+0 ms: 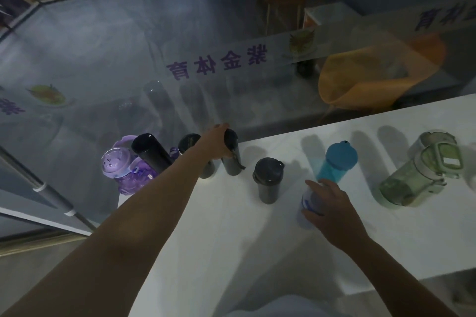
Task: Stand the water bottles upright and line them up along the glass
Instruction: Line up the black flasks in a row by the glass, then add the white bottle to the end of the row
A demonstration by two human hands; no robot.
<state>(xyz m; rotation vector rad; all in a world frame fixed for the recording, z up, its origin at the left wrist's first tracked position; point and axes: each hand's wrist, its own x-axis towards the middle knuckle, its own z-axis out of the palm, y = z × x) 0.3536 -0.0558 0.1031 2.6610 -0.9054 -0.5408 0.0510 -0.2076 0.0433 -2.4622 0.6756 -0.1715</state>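
Single head-worn view, looking forward and down, close over table (pixel 257 252)

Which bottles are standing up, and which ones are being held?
Purple bottle: upright, lid shut, by the glass.
Black bottle: upright, by the glass.
Dark bottle: upright, partly hidden by the forearm.
Grey bottle: upright, gripped by left hand.
Tumbler: upright, lid on, untouched.
Blue bottle: upright, lid on, untouched.
White bottle: seems upright, gripped by right hand.
Green bottle: upright, lid shut, untouched.
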